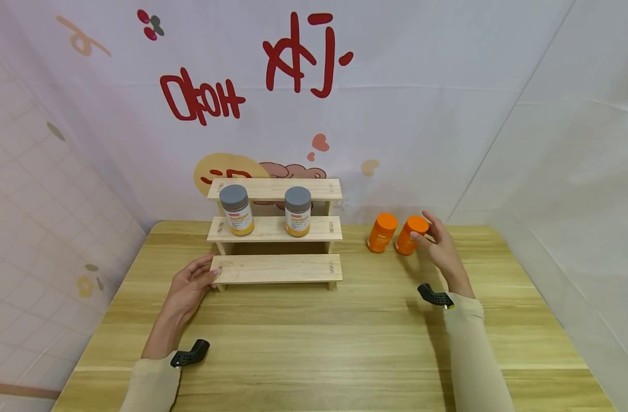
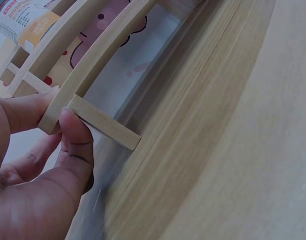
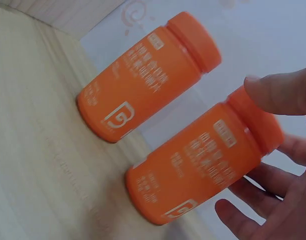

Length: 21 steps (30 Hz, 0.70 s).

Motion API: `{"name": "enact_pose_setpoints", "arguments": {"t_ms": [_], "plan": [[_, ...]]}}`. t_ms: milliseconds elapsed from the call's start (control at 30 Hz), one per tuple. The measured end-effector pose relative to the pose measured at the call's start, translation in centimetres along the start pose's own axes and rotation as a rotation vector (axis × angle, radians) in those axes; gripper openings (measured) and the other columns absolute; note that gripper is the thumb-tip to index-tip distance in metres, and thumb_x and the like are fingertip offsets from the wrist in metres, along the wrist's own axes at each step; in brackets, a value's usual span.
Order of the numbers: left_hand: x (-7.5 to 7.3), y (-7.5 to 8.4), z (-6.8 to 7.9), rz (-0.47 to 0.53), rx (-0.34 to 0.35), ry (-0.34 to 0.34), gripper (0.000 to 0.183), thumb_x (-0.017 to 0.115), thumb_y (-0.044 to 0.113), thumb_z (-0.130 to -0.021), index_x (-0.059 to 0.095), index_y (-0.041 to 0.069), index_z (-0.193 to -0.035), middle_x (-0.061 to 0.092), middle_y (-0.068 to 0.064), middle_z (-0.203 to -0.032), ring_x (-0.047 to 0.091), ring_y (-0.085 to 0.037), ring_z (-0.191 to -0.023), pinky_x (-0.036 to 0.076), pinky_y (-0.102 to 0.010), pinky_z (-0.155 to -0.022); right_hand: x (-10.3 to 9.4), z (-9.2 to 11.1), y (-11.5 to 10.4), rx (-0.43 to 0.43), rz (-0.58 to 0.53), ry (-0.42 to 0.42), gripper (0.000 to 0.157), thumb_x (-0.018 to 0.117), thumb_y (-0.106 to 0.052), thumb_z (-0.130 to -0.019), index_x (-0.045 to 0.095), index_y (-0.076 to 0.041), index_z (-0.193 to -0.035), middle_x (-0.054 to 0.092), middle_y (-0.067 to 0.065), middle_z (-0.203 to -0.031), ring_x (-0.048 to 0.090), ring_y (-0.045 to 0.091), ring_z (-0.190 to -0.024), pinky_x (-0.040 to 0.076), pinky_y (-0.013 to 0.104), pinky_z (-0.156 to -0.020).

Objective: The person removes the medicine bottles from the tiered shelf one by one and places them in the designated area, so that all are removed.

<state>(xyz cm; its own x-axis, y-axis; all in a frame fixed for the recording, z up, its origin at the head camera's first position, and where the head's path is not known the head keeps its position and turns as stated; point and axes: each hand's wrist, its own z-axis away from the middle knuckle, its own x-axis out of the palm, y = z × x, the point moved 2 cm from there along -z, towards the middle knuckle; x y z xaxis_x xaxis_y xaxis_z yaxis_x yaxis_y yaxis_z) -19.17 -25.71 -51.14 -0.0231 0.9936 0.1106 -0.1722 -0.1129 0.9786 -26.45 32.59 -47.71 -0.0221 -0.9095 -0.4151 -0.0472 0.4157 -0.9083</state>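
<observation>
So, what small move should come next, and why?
Probably lift the rightmost orange plastic bottle: the right hand is around its lid, while the left hand pinches the pale wooden three-tier rack, where two grey-lidded round jars stand.

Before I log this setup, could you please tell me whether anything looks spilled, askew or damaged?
Nothing stands out: both grey-lidded jars stand upright on the shelf's middle tier, both orange bottles look upright and lidded, and no spill or damage shows.

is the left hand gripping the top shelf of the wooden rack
No, the left hand pinches the end of the rack's lowest shelf.
</observation>
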Motion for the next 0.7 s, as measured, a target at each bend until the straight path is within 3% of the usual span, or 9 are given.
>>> {"name": "enact_pose_setpoints", "arguments": {"t_ms": [233, 500, 700], "plan": [[0.1, -0.1, -0.1, 0.001, -0.003, -0.004, 0.066, 0.068, 0.008, -0.099, 0.035, -0.005, -0.155, 0.060, 0.007, -0.110, 0.058, -0.007, -0.095, 0.055, -0.021, -0.074, -0.8, 0.5, -1.7, -0.045, 0.037, 0.011, 0.080, 0.065, -0.031, -0.103, 0.018, -0.013, -0.165, 0.036, 0.024, -0.162, 0.036, 0.041, -0.148, 0.032, 0.062, -0.119], [0.1, -0.3, -0.2, 0.009, 0.007, -0.001, 0.068, 0.068, 0.008, -0.099, 0.033, -0.007, -0.155, 0.060, 0.008, -0.109, 0.057, -0.005, -0.093, 0.055, -0.021, -0.073, -0.8, 1.0, -3.9, -0.095, 0.104, 0.038, 0.077, 0.067, -0.032, -0.101, 0.024, -0.023, -0.164, 0.037, 0.019, -0.163, 0.033, 0.040, -0.150, 0.027, 0.063, -0.122], [0.0, -0.3, -0.2, 0.015, -0.002, 0.006, 0.068, 0.068, 0.009, -0.099, 0.034, -0.006, -0.155, 0.058, 0.006, -0.109, 0.057, -0.004, -0.092, 0.055, -0.020, -0.072, -0.9, 1.4, -5.4, -0.107, 0.125, 0.051, 0.078, 0.068, -0.033, -0.100, 0.024, -0.024, -0.164, 0.034, 0.019, -0.164, 0.030, 0.040, -0.151, 0.026, 0.062, -0.122]]}}
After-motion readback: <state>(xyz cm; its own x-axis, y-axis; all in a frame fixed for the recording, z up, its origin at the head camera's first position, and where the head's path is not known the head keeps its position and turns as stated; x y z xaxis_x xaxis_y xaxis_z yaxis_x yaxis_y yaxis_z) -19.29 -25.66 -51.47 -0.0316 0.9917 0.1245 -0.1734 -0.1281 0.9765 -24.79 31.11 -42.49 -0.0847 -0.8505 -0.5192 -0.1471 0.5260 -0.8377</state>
